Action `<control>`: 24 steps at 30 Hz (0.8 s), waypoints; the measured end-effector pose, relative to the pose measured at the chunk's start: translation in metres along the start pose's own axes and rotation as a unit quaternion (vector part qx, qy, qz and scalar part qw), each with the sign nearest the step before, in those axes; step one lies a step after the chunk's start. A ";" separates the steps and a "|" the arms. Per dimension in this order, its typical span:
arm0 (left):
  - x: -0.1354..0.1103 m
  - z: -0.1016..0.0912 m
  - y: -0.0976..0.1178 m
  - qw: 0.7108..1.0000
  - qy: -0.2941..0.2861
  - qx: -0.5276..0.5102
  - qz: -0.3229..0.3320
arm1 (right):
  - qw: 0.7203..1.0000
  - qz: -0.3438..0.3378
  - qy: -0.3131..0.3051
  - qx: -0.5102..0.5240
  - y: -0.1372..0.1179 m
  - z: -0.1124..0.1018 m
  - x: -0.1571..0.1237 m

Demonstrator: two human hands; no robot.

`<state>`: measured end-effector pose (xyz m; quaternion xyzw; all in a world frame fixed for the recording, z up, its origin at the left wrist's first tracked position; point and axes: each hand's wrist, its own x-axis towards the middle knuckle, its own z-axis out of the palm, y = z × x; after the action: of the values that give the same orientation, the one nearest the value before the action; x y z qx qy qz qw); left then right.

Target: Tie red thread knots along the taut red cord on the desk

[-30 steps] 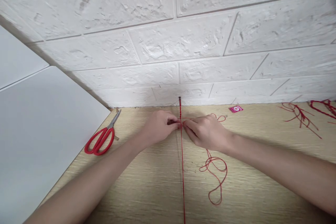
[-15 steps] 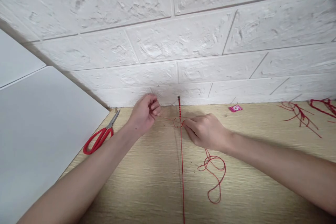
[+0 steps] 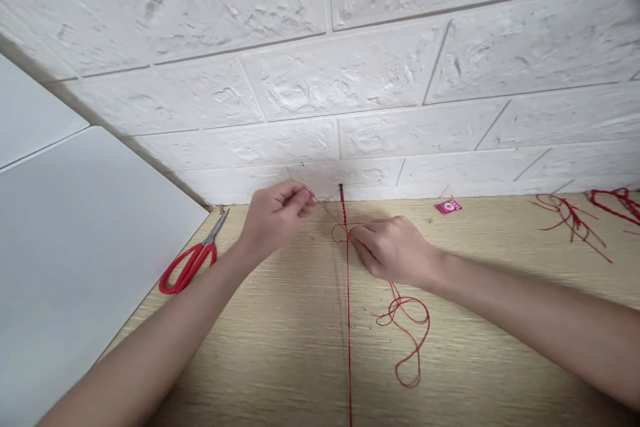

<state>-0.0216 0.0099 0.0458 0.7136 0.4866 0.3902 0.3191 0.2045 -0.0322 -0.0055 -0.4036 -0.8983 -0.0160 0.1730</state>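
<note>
A taut red cord (image 3: 349,320) runs from a pin at the wall's foot straight toward me across the wooden table (image 3: 280,347). Its top part is knotted. My left hand (image 3: 274,217) is raised left of the cord, pinching a thin red strand that slants down to a small loop at the knot. My right hand (image 3: 393,248) rests on the table just right of the cord, its fingers pinched on the loop beside the knot. A loose tail of red cord (image 3: 407,333) curls on the table under my right wrist.
Red-handled scissors (image 3: 193,259) lie at the table's left edge. A small pink tag (image 3: 449,206) lies near the wall. Tangles of red cord (image 3: 575,217) lie at the far right. A white brick wall (image 3: 350,67) backs the table; a white panel (image 3: 75,227) stands on the left.
My left hand left the knot, drew a strand out to the upper left, and now holds it higher. A small loop opened at the knot. My right hand stayed put.
</note>
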 end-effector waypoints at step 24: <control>0.008 -0.007 0.002 0.978 0.052 -0.191 -0.067 | 1.000 0.013 -0.010 0.013 -0.001 0.000 0.001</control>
<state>-0.0252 0.0170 0.0531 0.5834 0.4659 0.4903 0.4495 0.2032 -0.0316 -0.0047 -0.4129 -0.8948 0.0022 0.1699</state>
